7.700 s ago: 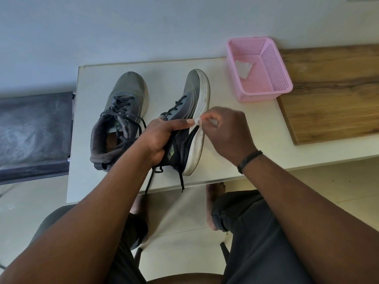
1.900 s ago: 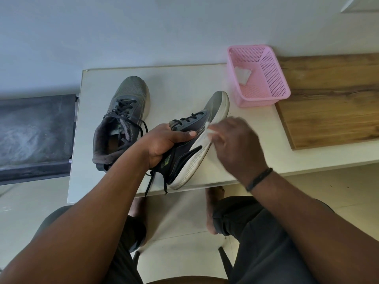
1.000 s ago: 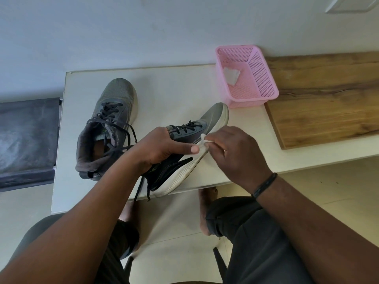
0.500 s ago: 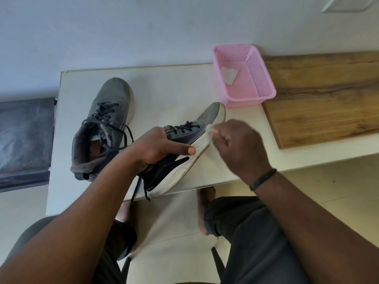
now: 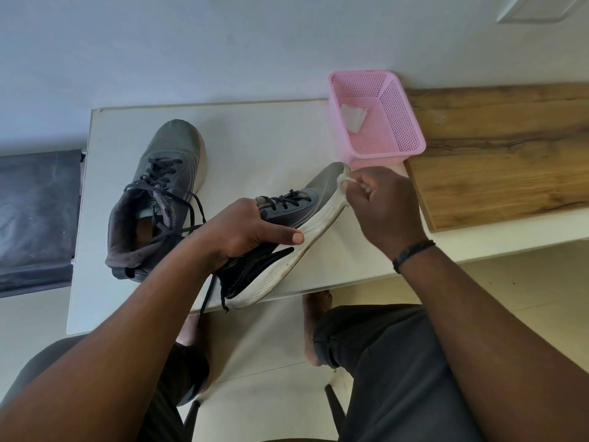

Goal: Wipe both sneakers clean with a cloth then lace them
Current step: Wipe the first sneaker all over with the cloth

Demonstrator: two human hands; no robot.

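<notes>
Left hand (image 5: 245,231) grips tilted sneaker (image 5: 287,231) at midfoot, over bench (image 5: 255,145) edge. Right hand (image 5: 385,205) pinches cloth (image 5: 342,181) at toe sole. Other sneaker (image 5: 159,193) flat on bench. Likely light, upper soft, sole firm; midfoot hold suits.

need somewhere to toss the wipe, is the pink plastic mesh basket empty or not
Not empty: the pink plastic mesh basket holds one crumpled white wipe.
</notes>
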